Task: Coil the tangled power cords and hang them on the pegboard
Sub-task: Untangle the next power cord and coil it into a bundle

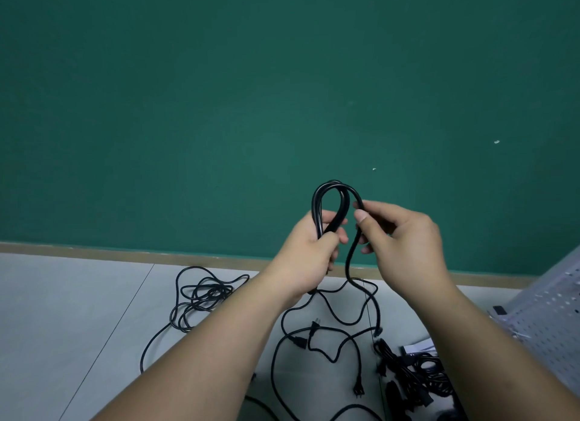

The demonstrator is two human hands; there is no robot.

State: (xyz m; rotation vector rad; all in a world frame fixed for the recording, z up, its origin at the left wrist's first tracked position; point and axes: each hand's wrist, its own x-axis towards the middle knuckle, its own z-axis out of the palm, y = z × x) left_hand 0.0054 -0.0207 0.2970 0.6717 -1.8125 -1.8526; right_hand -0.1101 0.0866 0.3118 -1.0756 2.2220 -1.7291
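Floor tangle (201,295): thin black cord knotted loosely on the pale tiles, left of the forearms.
Left hand (309,251): fingers curled tight around gathered loops of cord.
Power cord (315,201): black, raised before the green wall; its loop arches above both hands and one strand drops to the floor.
Right hand (408,238): thumb and fingers pinch the loop's right strand.
Loose cords (314,336): sprawled below the hands, plugs showing.
Cord heap (414,370): dark bundle just beside the pegboard.
Pegboard (546,320): pale, perforated, tilted at the right edge.
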